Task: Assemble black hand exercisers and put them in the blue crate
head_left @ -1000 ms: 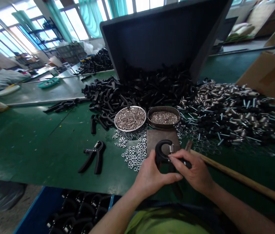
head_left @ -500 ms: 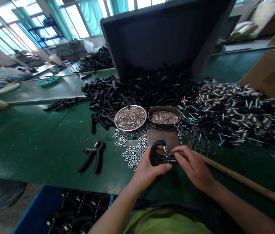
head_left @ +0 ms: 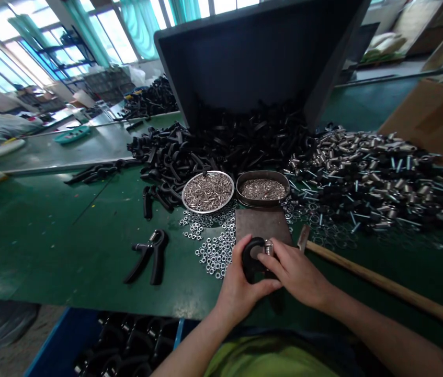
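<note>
Though half hidden, a black hand gripper point(head_left: 251, 259) between both hands, over the near edge of a dark steel plate point(head_left: 262, 225) on the green worktop point(head_left: 68, 235). Left hand point(head_left: 240, 293) nearly closed, fingers wrapped around the gripper's curved head from the near side. Right hand point(head_left: 295, 272) partly closed, fingertips point(head_left: 262, 256) against the steel coil spring point(head_left: 269, 247) from the right. Gripper's long axis roughly far-to-near, with curved head and spring toward the far side and handles lost beneath the hands. Just left of the hands, a heap of hex nuts point(head_left: 215, 254); well left, a second hand gripper point(head_left: 150, 256) lying flat. Off to the right, a wooden-handled hammer point(head_left: 382, 283) slanting toward the worktop's right edge, its head beside the plate's corner.
</note>
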{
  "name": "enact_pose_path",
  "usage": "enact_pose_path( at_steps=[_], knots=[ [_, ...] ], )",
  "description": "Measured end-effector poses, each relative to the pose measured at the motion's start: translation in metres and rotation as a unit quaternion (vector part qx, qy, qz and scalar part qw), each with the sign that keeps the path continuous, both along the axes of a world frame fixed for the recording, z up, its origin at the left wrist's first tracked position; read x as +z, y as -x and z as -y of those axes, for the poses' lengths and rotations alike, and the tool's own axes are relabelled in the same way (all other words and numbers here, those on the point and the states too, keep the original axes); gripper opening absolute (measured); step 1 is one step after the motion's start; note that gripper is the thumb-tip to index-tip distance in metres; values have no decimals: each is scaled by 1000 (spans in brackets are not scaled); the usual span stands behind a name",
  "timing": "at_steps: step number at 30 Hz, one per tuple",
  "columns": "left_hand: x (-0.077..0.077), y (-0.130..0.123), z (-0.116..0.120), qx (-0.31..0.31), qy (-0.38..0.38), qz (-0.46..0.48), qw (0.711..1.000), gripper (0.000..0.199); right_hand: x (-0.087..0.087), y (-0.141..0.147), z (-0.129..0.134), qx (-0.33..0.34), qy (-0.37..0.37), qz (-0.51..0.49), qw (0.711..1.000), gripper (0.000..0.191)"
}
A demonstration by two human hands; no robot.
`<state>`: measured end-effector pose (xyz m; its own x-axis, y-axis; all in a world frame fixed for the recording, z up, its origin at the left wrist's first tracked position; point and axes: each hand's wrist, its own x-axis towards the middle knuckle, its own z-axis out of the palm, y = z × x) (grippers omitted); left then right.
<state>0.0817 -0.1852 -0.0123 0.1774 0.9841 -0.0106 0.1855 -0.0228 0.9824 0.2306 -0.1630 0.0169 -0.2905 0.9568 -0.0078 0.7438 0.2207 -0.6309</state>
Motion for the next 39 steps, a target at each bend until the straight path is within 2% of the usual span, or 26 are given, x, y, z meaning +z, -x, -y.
enact_pose_path(
  at_steps=[5,8,11,14,16,17,20,22,24,28,33,36,39],
  knots=[
    [0,6,-4,-57,-9,-36,998,85,1,0,1,57,-3,89,994,22],
    [-2,5,-14,-86,-1,-41,995,82,-4,0,-7,47,12,93,995,24],
    [-6,4,-31,-101,1,-61,993,83,-3,-6,-26,45,39,138,989,33],
    [-6,10,-58,-106,-70,-141,982,69,7,-13,-56,92,64,255,960,41],
    [-3,24,-82,-58,-145,-227,961,48,14,-10,-79,105,41,291,950,37],
    [-1,33,-95,-15,-172,-274,946,38,16,-5,-91,106,13,285,953,32],
    [7,65,-133,114,-170,-423,883,25,16,22,-129,104,-82,224,965,23],
    [11,80,-152,137,-143,-499,844,22,10,48,-152,106,-118,200,967,21],
    [12,87,-164,128,-126,-533,827,18,2,72,-170,104,-129,192,967,20],
    [9,85,-168,140,-134,-543,817,14,-13,99,-188,88,-130,170,973,17],
    [5,83,-168,165,-124,-528,824,18,-23,98,-191,71,-124,116,983,14],
    [7,84,-172,192,-110,-515,828,20,-20,94,-191,47,-120,81,988,14],
    [13,84,-172,236,-107,-483,836,19,-9,83,-183,28,-119,46,991,19]
  ],
)
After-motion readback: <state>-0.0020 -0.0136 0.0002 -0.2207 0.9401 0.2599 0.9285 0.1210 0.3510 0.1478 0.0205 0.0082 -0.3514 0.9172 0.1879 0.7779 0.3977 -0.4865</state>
